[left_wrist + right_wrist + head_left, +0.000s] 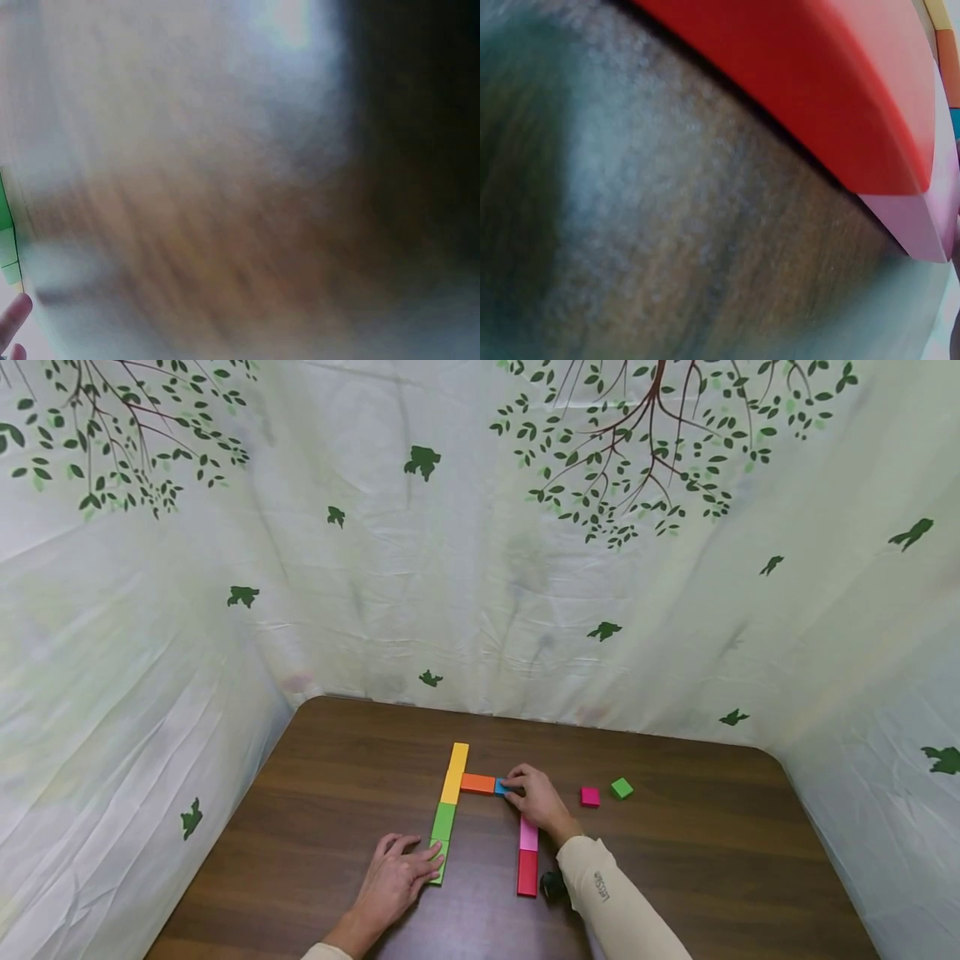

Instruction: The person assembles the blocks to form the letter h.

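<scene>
A column of flat blocks stretches toward me on the table: yellow blocks [456, 772], a green block [443, 822], then a light green block [437, 870]. My left hand [393, 872] rests its fingers on the light green one. From the column an orange block [477, 783] extends right to a blue block [500, 787]. My right hand [538, 797] pinches the blue block between thumb and fingers, partly hiding it. Below that hand, a pink block [528, 835] and a red block [527, 872] form a second column, its upper end covered by the hand.
A magenta block [590, 797] and a green cube [622, 788] lie apart, right of the right hand. A dark rounded object [553, 887] sits under the right sleeve. The brown table [720, 852] ends at a leaf-printed curtain [480, 610].
</scene>
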`<action>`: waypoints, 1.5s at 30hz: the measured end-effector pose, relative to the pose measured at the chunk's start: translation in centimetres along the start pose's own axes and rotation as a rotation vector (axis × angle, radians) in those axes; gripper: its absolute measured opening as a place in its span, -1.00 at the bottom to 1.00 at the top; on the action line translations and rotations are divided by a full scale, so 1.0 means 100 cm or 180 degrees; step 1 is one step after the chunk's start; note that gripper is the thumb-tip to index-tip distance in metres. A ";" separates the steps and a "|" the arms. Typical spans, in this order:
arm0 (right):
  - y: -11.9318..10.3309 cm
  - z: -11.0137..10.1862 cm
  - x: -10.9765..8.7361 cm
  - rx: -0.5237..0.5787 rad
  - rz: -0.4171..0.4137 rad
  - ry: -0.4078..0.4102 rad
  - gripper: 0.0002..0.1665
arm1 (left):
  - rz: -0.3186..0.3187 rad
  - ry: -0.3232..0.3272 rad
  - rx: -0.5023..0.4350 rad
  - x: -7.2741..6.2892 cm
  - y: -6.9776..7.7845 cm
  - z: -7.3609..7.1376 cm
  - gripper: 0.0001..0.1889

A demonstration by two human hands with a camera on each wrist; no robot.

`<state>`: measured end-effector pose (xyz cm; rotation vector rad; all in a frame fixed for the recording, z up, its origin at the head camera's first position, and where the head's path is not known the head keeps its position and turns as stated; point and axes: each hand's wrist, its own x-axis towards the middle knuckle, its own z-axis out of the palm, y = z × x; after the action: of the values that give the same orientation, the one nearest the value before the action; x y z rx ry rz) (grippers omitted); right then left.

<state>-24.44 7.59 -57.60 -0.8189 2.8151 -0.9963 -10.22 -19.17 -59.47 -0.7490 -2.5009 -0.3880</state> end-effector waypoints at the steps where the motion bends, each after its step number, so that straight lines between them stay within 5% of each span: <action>1: 0.000 0.000 0.000 -0.0003 0.0002 0.0000 -0.73 | -0.0008 -0.0015 -0.0001 0.000 0.000 0.000 -0.82; 19: 0.004 -0.003 -0.006 0.0131 0.0053 0.0148 -0.75 | -0.0007 -0.0011 -0.0005 0.000 0.002 0.001 -0.81; 36: 0.034 -0.035 -0.028 -0.0025 0.0132 0.0654 -0.77 | 0.0019 0.0018 0.0024 0.001 0.001 0.000 -0.80; 45: 0.051 -0.050 -0.046 -0.0073 0.0351 0.0699 -0.74 | -0.0032 -0.0047 0.0035 0.000 0.000 0.000 -0.81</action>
<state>-23.96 16.07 -57.28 -0.5808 3.0201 -1.1016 -10.24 -19.13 -59.49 -0.7379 -2.5194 -0.3731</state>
